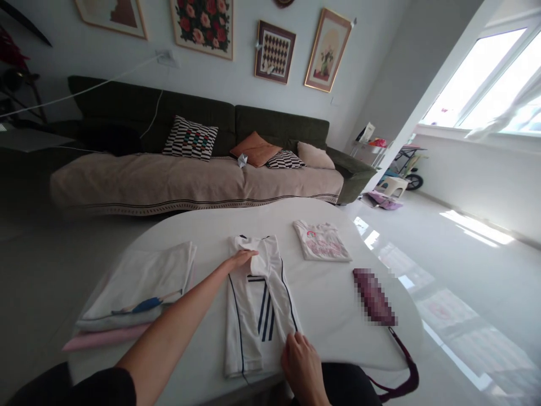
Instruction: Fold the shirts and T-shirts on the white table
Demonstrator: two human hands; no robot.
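A white shirt (276, 293) with navy piping and navy stripes lies lengthwise on the white table, its sides folded inward. My left hand (244, 258) reaches across to its upper part, fingers closed on the cloth there. At the lower right edge, my right hand (302, 361) has its curled fingers gripping the fabric. Left of the shirt rests a stack of folded clothes (139, 282), white over pink. A folded white T-shirt (323, 241) with a pink print sits to the right, and a blurred-out maroon item (376, 298) with a strap lies nearer the right edge.
The rounded white table (203, 223) stands before a dark green sofa (279, 123) with a beige cover and several cushions. The maroon strap (408, 378) hangs over the table's near right edge. On the right are glossy floor and a window (486, 73).
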